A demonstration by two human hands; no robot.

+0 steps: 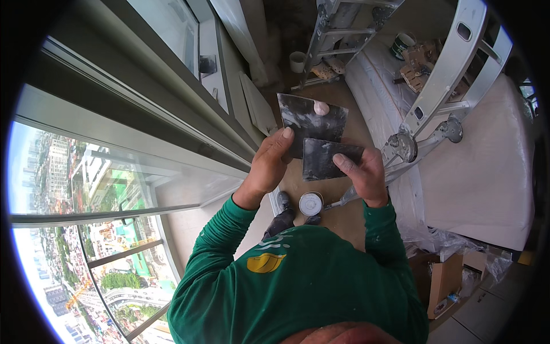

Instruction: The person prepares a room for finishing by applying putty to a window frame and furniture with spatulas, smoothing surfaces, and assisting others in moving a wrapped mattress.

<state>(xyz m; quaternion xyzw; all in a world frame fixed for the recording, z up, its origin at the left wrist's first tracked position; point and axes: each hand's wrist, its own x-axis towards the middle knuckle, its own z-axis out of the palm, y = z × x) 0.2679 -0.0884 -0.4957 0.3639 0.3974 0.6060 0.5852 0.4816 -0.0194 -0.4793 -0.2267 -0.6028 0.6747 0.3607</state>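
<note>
Between the window (114, 218) and the ladder (442, 71), the left hand (268, 163) grips the large plate (301, 120) at its near left corner, thumb pressed on the upper face, fingers mostly hidden beneath. The right hand (366, 176) closes on the right edge of the small plate (322, 163), thumb on top; this plate overlaps the large one in view, but contact between them cannot be determined. A pale lump (321, 108) sits near the large plate's far edge, and a bucket (311, 203) stands below, near the shoes (283, 199).
</note>
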